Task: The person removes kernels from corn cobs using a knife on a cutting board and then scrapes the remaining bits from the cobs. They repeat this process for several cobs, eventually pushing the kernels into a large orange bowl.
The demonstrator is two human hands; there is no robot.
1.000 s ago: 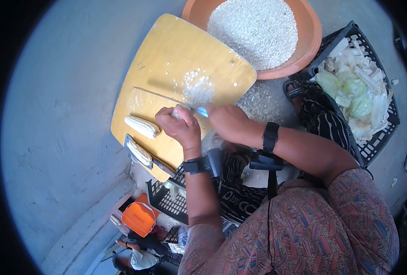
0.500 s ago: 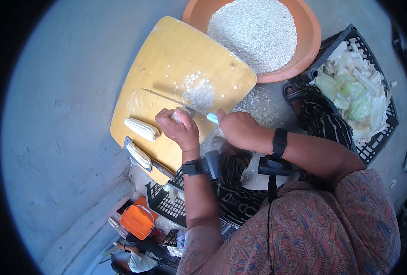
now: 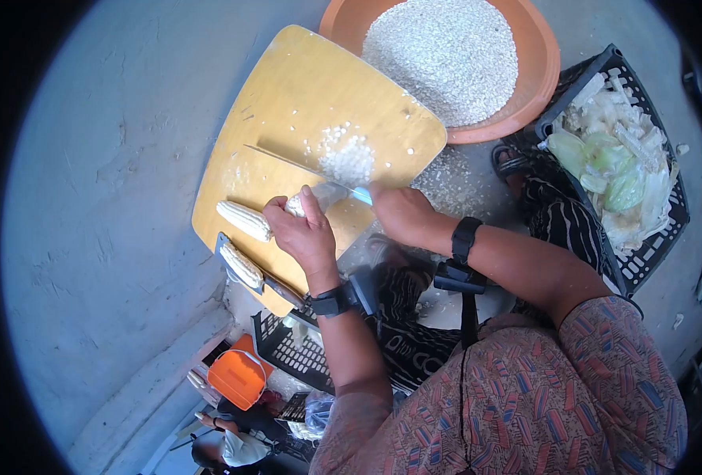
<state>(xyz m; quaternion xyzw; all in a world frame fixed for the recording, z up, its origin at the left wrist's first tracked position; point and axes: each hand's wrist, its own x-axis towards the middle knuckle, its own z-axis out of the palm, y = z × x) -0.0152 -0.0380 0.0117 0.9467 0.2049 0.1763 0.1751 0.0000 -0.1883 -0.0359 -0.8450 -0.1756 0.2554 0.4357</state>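
My right hand [image 3: 401, 212] is closed round the light-blue handle of a long knife [image 3: 288, 161], whose blade reaches left over the yellow board [image 3: 288, 87]. Just beside it, my left hand [image 3: 302, 231] grips a corn cob [image 3: 313, 199] above the board's lower right edge. Loose white kernels [image 3: 346, 157] lie in a patch beyond the blade. A whole white cob [image 3: 244, 220] rests left of my left hand. Nearer the lower edge, another cob [image 3: 241, 265] lies on a dark cleaver [image 3: 283, 292].
An orange basin [image 3: 542, 87] of white kernels stands behind the board. At right is a black crate [image 3: 667, 150] of husks. Below the board are another black crate [image 3: 292, 360] and an orange bucket [image 3: 236, 381]. Another person [image 3: 244, 449] is at the lower left.
The cob in my left hand shows more, and my left thumb is raised along it. My right hand and the knife handle have shifted slightly left and up.
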